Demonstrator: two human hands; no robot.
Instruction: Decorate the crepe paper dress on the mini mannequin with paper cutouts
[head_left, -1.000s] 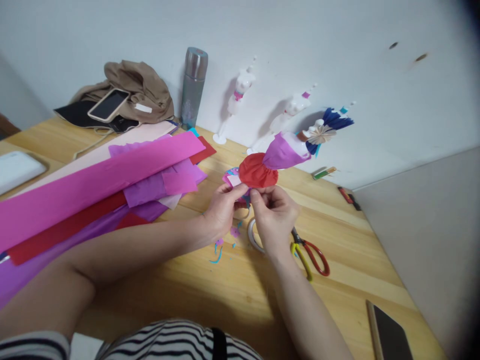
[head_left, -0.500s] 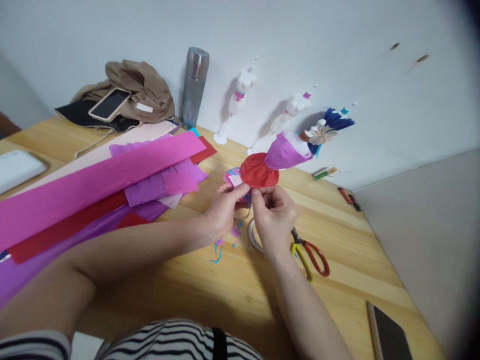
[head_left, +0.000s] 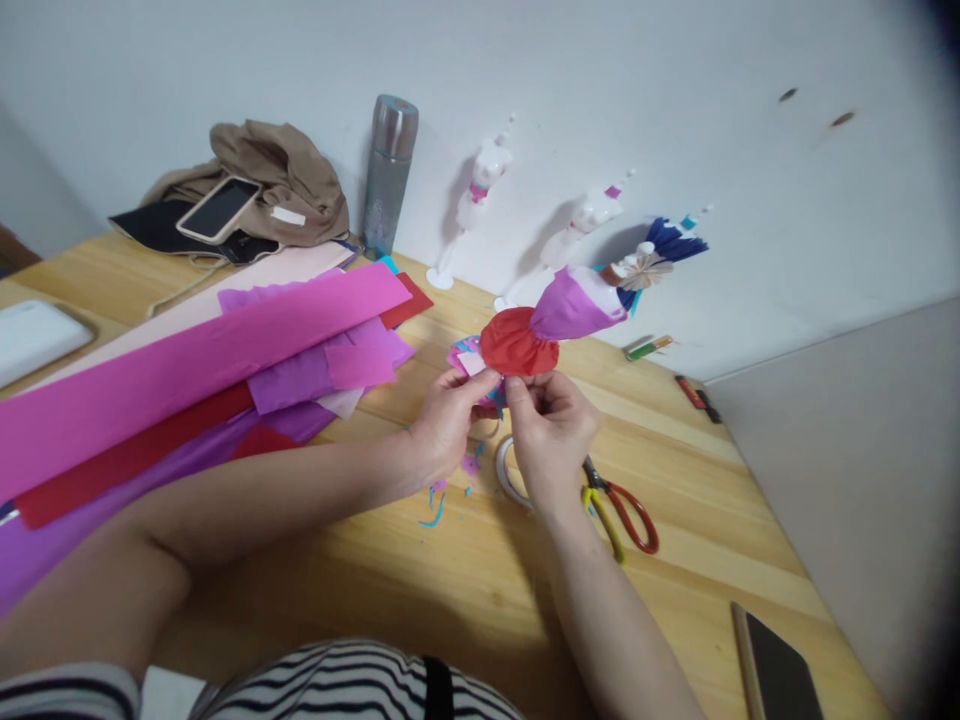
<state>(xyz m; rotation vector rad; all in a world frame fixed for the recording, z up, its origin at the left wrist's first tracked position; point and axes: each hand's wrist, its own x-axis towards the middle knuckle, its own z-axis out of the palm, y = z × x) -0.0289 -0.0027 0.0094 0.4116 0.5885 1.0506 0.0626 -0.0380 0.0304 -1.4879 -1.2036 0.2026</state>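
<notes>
A small white mannequin (head_left: 598, 287) leans away toward the wall. It wears a purple paper top (head_left: 568, 305), a gathered red paper skirt (head_left: 517, 342) and a dark blue pleated piece (head_left: 675, 242) with a pale paper rosette (head_left: 643, 268). My left hand (head_left: 446, 420) is closed at the skirt's lower left, its thumb by a white paper bit and pink and blue scraps (head_left: 467, 347). At the lower right edge of the skirt, my right hand (head_left: 553, 425) is closed with thumb and forefinger pinched on the red paper. The fingers hide the mannequin's lower end.
Crepe paper sheets (head_left: 300, 335) cover the left side. Near my right wrist lie a tape roll (head_left: 504, 470) and scissors (head_left: 626, 515). Two more white mannequins (head_left: 487, 175) and a steel flask (head_left: 390, 180) stand by the wall. A dark phone-like slab (head_left: 780, 665) lies front right.
The dressed mannequin and my right hand have shifted very slightly to the right. Both hands keep the same grip at the skirt's lower edge.
</notes>
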